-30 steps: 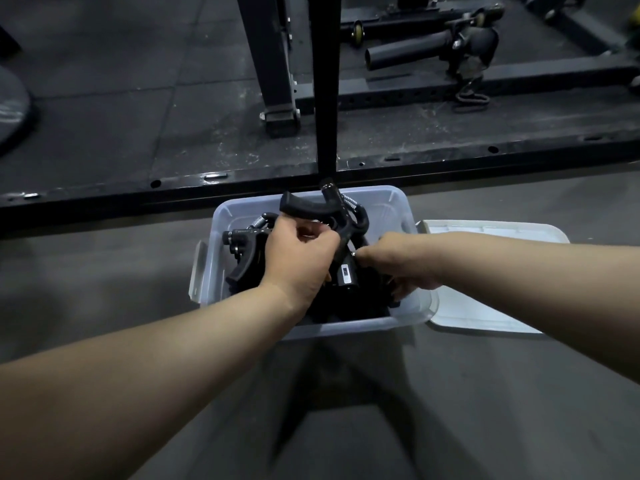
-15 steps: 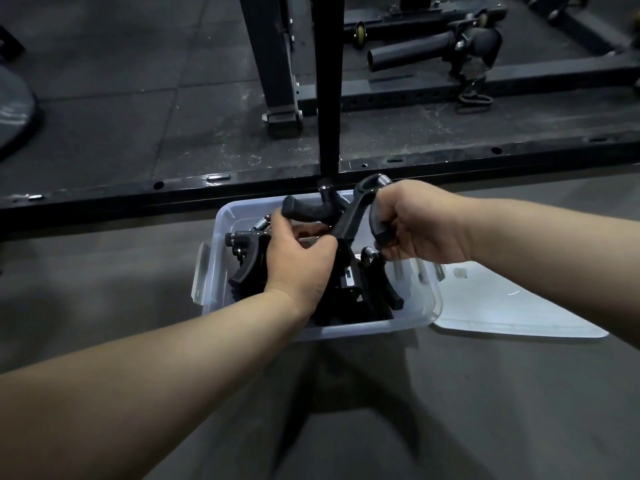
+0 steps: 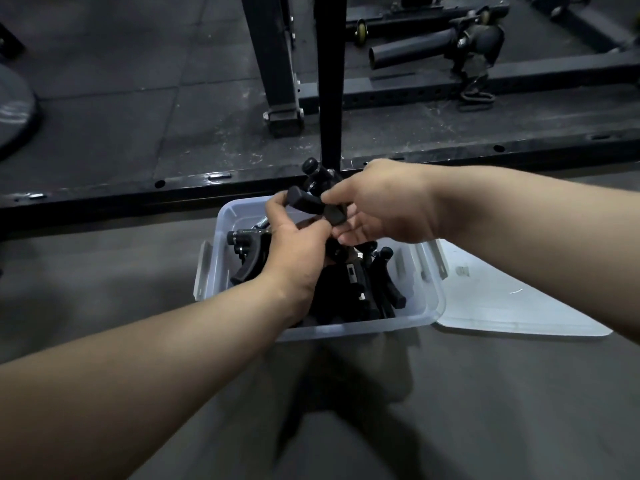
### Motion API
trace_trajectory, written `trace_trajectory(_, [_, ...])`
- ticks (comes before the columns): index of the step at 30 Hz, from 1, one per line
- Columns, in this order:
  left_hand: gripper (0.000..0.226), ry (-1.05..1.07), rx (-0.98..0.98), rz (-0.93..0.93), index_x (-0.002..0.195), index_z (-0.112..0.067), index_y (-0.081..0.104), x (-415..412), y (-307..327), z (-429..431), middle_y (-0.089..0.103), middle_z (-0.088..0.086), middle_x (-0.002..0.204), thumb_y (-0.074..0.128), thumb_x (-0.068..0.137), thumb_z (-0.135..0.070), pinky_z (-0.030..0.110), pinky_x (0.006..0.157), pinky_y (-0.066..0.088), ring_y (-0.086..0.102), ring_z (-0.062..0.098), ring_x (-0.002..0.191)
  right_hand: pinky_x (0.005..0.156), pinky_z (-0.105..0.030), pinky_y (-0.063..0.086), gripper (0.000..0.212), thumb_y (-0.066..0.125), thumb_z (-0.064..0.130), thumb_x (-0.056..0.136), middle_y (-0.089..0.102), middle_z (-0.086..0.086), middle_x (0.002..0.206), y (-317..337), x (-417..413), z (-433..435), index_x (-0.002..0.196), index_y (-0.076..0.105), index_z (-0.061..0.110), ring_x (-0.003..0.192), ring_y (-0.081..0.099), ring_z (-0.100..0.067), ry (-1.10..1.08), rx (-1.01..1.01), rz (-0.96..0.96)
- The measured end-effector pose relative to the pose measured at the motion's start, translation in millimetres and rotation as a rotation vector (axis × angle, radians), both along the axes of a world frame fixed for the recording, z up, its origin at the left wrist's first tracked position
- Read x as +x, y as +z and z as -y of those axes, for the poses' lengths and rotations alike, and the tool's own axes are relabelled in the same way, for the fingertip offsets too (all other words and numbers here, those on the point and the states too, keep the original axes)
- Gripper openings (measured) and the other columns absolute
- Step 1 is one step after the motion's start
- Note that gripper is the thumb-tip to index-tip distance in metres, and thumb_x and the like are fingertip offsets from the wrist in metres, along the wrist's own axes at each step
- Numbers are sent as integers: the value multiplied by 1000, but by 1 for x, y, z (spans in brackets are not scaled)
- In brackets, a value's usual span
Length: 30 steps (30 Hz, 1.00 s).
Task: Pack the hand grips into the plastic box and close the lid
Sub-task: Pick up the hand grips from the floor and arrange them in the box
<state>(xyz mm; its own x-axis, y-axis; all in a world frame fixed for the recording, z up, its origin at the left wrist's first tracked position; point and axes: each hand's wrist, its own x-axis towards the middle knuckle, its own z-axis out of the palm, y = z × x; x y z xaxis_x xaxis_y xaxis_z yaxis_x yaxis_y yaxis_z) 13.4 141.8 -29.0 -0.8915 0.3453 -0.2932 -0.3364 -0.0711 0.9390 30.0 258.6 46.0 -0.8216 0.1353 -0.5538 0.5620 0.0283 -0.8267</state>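
left hand [image 3: 298, 251]: fingers curled round one black hand grip [image 3: 313, 204], thumb against the handle's end. right hand [image 3: 381, 206]: fingertips pinch the same grip from the other side. Both are clamped on it, neither is free. The grip is held above the plastic box [image 3: 353, 329], over its far half, clear of the pile.

Step in hand, my read: seating this grip into the box.
- Turn it in line with the packed grips [image 3: 360, 289].
- Lay it into a gap, not on top of the pile.
- The knob end points up, away from the box. It should go down or sideways, or the lid likely won't seat.
- Get the pile below the box rim before letting go.
- Risk: handles snag, springs tangle.

Look of the grips:
- Matte black, with curved padded handles and small round knobs.
- One coil spring [image 3: 260, 223] shows bright at the far-left inside of the box.
- Several lie in the box, jumbled, some leaning toward its right wall with tips near the rim.
- Count: can't tell, too dark.

Box: translucent, bluish, standing on the floor [image 3: 485, 410]. Its latch flaps [image 3: 202, 271] hang open at the left and right ends.

lid [image 3: 502, 306]: pale, flat on the floor just right of the box. Whether it touches or tucks under the box's edge, can't tell. Not on yet.
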Motion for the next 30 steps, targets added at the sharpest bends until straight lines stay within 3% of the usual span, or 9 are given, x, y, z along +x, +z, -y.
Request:
trace_trajectory(4, [42,-46,109,116,114,-35,42,-6,8,0,63,13,89,40,86,-3,54,78,55,54,31,83,51,-24,51,16,50,6,92,63,-15,79,-2,4,-2,95,62,-3,62,62,-18,-2,45,2])
trace_trajectory(7, [19,-21,136,174,108,-27,42,-2,15,-2,65,5,79,48,92,-19,35,64,46,55,27,70,46,-22,47,20,51,8,90,64,-13,78,-12,11,2,103,62,-2,63,61,-19,3,32,0])
trace_trajectory(9, [22,43,133,222,107,-24,40,3,18,-3,63,4,73,57,93,-23,29,55,46,57,21,50,46,-22,46,12,53,8,90,62,-7,67,-16,16,7,97,61,4,61,61,-20,19,39,-23])
trace_trajectory(11, [25,110,58,209,105,-22,42,5,15,-2,61,11,78,63,90,-21,29,45,47,56,21,46,45,-23,44,6,52,8,92,56,-3,59,-17,21,12,94,58,7,58,62,-20,62,32,-46])
trace_trajectory(15, [14,210,-233,87,89,-28,60,-7,2,10,70,12,93,64,75,-28,48,66,60,67,27,70,41,-22,35,9,56,16,93,56,-7,65,-20,25,10,100,58,10,45,53,-13,164,243,-70])
trace_trajectory(20, [21,140,-535,-88,91,-28,65,-9,-7,24,70,-3,94,53,73,-31,47,82,58,68,24,87,67,-17,52,13,62,20,88,72,5,87,-29,27,2,95,73,23,80,66,-9,378,561,-99])
trace_trajectory(24, [22,48,-825,-306,65,-37,60,-10,-7,27,70,-1,98,47,79,-25,42,96,49,57,29,108,50,-25,40,11,52,13,87,60,-6,74,-40,18,-16,91,60,8,59,52,-21,171,449,-70])
trace_trajectory(27, [26,-25,-999,-442,95,-33,70,-13,-6,31,67,0,111,50,82,-24,40,100,43,53,29,116,46,-27,46,20,45,8,89,63,-16,81,-54,13,-47,99,59,0,60,56,-24,50,403,44])
trace_trajectory(30, [31,-82,-1029,-627,115,-29,61,-15,-9,37,57,-4,120,46,88,-29,39,105,26,43,20,122,59,-34,57,15,54,7,86,67,-18,87,-70,18,-60,92,64,-2,76,66,-31,259,659,129])
